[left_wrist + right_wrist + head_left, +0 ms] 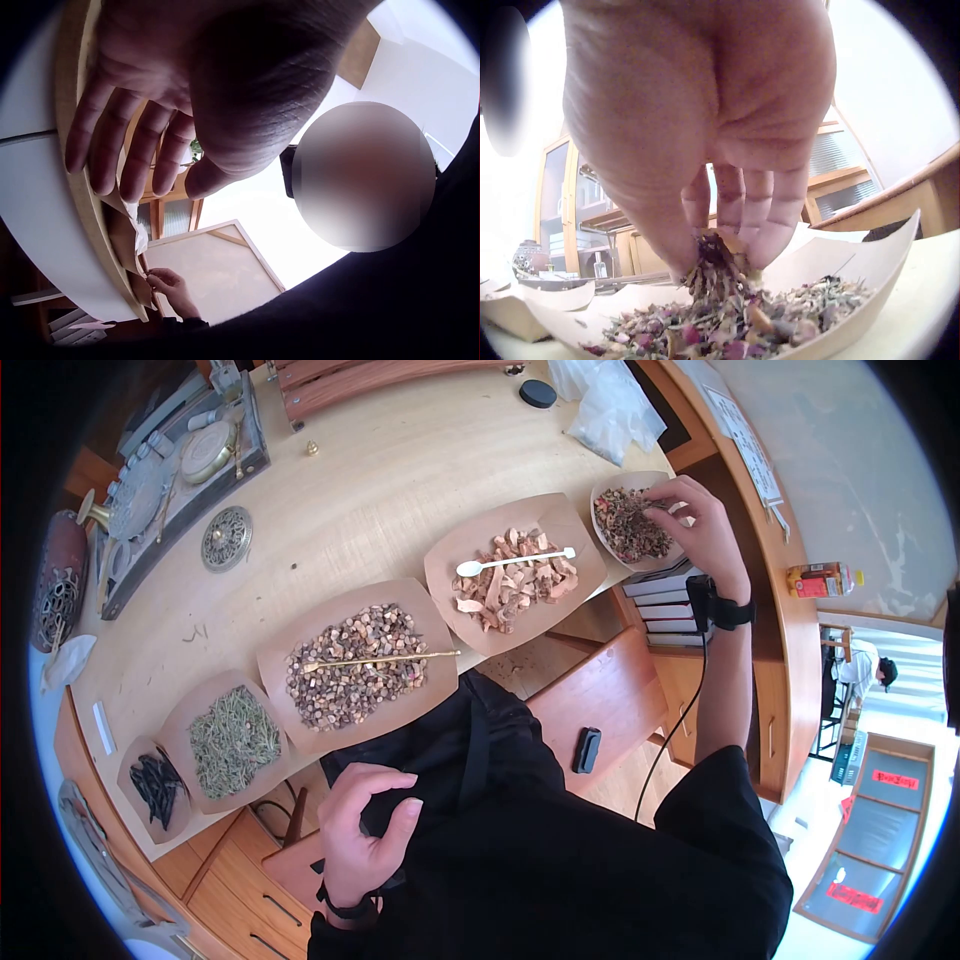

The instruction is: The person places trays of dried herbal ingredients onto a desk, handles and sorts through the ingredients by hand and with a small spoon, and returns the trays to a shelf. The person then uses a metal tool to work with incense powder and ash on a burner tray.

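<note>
My right hand [697, 532] is over the paper tray [607, 484] at the table's right end. In the right wrist view its thumb and fingers pinch a clump of dried herb mix [718, 262] just above the heap, where pink petals [692, 334] show. My left hand [368, 830] hangs in front of my lap, its fingers loosely bent and holding nothing. Nearest to it is a tray of small cut pieces [360, 695] with a thin brass stick [390, 659] across it. Another tray holds tan wood-like chips [497, 600] with a white spoon [515, 562] on top.
Further left lie a tray of greenish dried herb [235, 740] and a small tray of dark strips [157, 790]. Plastic bags [612, 410] and a black round lid [537, 394] lie at the back. A tea tray [180, 480] stands far left. Another person [868, 670] is in the background.
</note>
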{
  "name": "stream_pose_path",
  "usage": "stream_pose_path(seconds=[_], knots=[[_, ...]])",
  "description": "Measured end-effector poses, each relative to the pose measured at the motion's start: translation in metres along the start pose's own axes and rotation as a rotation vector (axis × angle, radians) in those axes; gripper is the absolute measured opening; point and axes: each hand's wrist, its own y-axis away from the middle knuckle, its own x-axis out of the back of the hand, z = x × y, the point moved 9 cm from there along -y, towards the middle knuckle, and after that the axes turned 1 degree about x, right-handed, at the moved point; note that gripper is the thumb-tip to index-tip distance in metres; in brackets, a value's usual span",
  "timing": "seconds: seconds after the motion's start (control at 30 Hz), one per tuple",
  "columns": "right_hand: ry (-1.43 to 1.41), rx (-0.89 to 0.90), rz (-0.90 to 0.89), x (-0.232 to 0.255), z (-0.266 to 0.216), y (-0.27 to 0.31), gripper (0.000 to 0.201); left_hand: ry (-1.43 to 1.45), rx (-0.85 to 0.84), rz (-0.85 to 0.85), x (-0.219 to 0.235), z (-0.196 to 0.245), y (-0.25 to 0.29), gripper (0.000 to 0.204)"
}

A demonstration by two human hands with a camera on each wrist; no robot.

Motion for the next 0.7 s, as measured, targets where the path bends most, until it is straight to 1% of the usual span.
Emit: stream_pose_path(seconds=[0.03, 0.07, 0.13, 0.23, 0.27, 0.33, 0.37, 0.43, 0.47, 0.57, 0.63, 0.67, 0.7], knots=[[-0.016, -0.019, 0.047, 0.007, 0.005, 0.002, 0.020, 0.001, -0.002, 0.003, 0.000, 0.000, 0.000, 0.015], [-0.014, -0.019, 0.047, 0.009, 0.009, 0.004, 0.020, 0.003, -0.003, 0.002, 0.000, 0.000, 0.000, 0.015], [-0.013, -0.121, 0.037, 0.010, 0.025, 0.008, 0.021, 0.004, 0.006, -0.009, -0.001, -0.001, 0.000, 0.015], [0.055, -0.166, 0.028, 0.013, 0.033, 0.010, 0.025, 0.007, 0.002, -0.013, -0.002, 0.002, -0.001, 0.015], [0.054, -0.166, 0.029, 0.012, 0.031, 0.012, 0.025, 0.006, 0.002, -0.013, -0.002, 0.001, 0.000, 0.015], [0.019, -0.120, -0.032, 0.001, 0.005, 0.013, 0.026, 0.006, 0.006, -0.008, -0.001, -0.001, 0.000, 0.015], [0.019, -0.122, -0.030, -0.001, 0.004, 0.013, 0.026, 0.005, 0.005, -0.011, -0.002, 0.000, 0.000, 0.015], [0.099, -0.089, -0.092, -0.009, 0.000, 0.012, 0.030, 0.005, 0.004, -0.010, -0.002, 0.000, 0.000, 0.015], [0.099, -0.089, -0.093, -0.009, 0.006, 0.011, 0.030, 0.005, 0.004, -0.010, -0.002, 0.000, 0.000, 0.015], [0.129, -0.059, -0.059, -0.006, 0.017, 0.010, 0.031, 0.006, 0.007, -0.014, -0.002, 0.000, 0.000, 0.016], [0.080, -0.055, -0.003, 0.000, 0.017, 0.009, 0.025, 0.006, -0.001, -0.008, -0.002, -0.001, 0.001, 0.015], [0.080, -0.055, -0.004, 0.000, 0.019, 0.009, 0.025, 0.007, 0.000, -0.008, -0.002, -0.001, 0.001, 0.015], [-0.027, -0.086, 0.055, 0.004, 0.024, 0.009, 0.023, 0.005, 0.003, -0.001, -0.001, -0.002, 0.001, 0.015]])
